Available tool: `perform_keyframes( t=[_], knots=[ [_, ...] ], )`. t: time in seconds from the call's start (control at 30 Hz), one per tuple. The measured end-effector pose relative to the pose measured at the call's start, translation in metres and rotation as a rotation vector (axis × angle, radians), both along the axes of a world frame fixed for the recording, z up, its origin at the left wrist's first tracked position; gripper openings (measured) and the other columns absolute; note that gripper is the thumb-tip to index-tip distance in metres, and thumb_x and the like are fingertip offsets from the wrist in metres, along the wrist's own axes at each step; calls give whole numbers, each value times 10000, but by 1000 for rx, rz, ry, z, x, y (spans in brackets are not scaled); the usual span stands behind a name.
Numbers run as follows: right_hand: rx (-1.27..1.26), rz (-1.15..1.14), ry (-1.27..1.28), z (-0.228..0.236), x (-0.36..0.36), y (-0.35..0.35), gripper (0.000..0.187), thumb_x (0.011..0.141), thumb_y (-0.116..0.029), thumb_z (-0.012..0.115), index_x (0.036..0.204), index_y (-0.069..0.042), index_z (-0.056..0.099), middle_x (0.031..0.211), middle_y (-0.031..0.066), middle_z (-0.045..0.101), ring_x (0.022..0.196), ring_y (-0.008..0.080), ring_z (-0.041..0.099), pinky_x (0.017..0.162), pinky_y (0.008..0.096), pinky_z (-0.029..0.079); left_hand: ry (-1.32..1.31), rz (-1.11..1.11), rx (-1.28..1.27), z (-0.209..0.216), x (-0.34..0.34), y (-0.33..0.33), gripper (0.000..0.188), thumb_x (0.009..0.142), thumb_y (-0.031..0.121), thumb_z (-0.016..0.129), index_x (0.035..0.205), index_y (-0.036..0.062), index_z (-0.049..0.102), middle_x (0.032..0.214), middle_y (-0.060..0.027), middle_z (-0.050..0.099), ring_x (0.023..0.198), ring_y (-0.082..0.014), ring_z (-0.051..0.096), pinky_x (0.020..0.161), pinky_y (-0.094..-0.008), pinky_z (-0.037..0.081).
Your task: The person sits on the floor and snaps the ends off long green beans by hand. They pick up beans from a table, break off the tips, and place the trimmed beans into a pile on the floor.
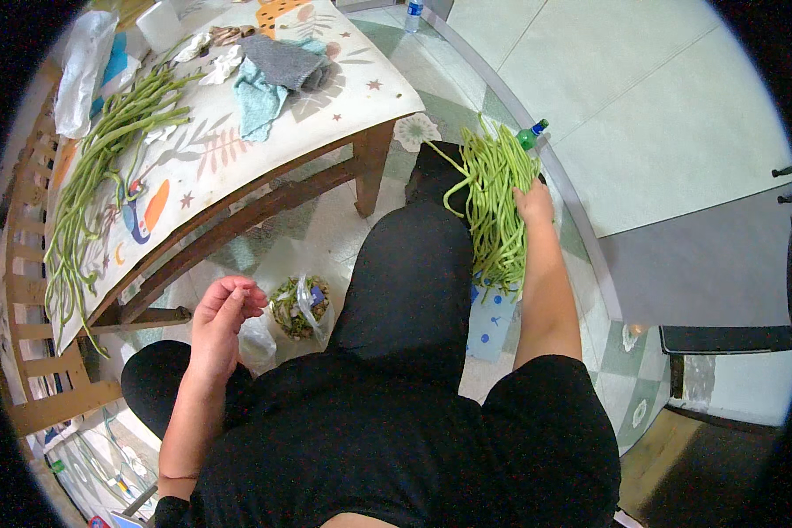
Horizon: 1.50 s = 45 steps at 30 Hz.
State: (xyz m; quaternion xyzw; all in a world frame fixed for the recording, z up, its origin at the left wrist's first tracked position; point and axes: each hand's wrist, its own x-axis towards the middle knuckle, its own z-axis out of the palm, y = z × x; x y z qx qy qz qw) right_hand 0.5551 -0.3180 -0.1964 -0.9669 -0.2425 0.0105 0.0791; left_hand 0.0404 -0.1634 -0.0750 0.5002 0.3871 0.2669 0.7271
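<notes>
On my right, a large heap of long green beans [499, 189] lies beyond my knee. My right hand [535, 202] is at the heap's right edge, its fingers closed around some beans and partly hidden among them. My left hand [224, 321] is raised over my left leg, thumb pressed to the bent fingers. Whatever it may hold is too small to make out. Beside it, down on the floor, a clear plastic bag [315, 308] holds short green and brownish bean scraps [289, 310].
A table with a patterned cover [343, 110] stands front left, bearing more long beans [123, 141], grey and teal cloths [282, 66] and a plastic bag [86, 70]. A green bottle [530, 135] stands behind the heap. A wooden chair [35, 308] is at far left.
</notes>
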Motion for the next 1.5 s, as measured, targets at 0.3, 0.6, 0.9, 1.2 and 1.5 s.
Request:
perform_keyframes(
  t=[0.3,0.6,0.9,1.2,1.5],
  knots=[
    [423,288,-270,54,-44,54,466,797,-277,537,1182,-42,422,1170,176,444,1081,287,424,925,362,324,57,41,173,3,-24,20,213,877,202,436,791,27,521,696,-40,543,656,-122,507,628,-244,414],
    [995,1042,764,171,-310,165,374,794,-27,512,1157,-39,426,1117,82,473,960,151,492,754,246,422,-73,163,418,41,-16,81,223,833,69,462,1048,25,499,833,-35,549,735,-97,508,691,-227,419],
    [709,1223,1056,144,-380,168,255,831,-48,470,1085,-18,483,1022,62,526,896,123,522,784,235,405,803,466,1373,64,-39,241,327,737,155,530,1022,-3,508,1065,-163,517,985,-322,486,861,-374,385],
    [663,1333,904,139,-378,174,189,792,-88,528,969,-24,544,883,104,560,770,189,570,639,273,470,1226,254,1051,75,-56,317,594,698,183,555,1227,46,322,1193,-126,441,1107,-305,408,899,-386,358],
    [754,1398,871,137,-378,177,159,779,-104,534,912,-20,554,841,113,567,717,239,571,622,304,457,1337,157,1419,131,-75,327,321,704,123,555,1024,124,522,969,-117,552,905,-309,531,731,-407,430]
  ],
)
